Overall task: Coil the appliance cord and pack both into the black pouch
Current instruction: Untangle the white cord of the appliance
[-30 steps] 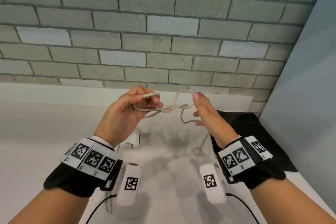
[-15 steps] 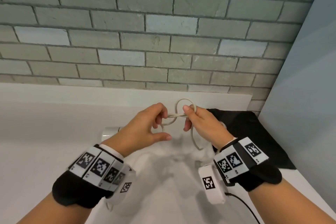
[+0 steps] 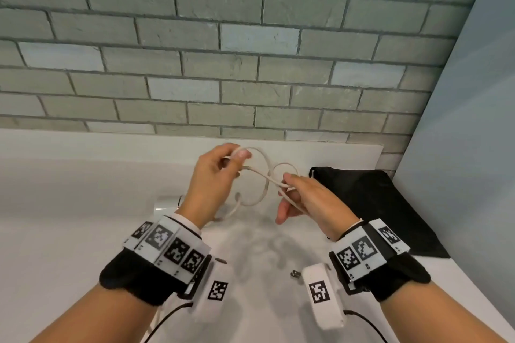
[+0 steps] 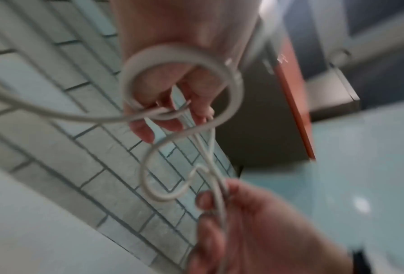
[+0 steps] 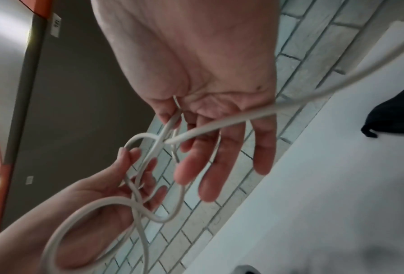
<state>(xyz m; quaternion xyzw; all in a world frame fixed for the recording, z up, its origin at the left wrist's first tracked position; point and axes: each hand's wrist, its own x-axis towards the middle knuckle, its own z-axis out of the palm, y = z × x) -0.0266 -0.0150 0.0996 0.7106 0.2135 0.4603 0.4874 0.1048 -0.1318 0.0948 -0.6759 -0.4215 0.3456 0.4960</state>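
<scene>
Your left hand [image 3: 214, 178] is pinching the gathered loops of the white cord [image 3: 259, 172] between thumb and fingers, above the counter [image 3: 83, 217]. Your right hand [image 3: 303, 198] is pinching the next strand at the crossing, its other fingers relaxed and straight. The black pouch [image 3: 370, 203] is lying flat to the right, nearer to your right hand, mouth toward you both. The appliance [image 3: 167, 203] is resting behind your left wrist, mostly hidden. The loose cord is hanging from your right hand toward the plug [image 3: 295, 274], so I think the next loop is travelling leftward.
</scene>
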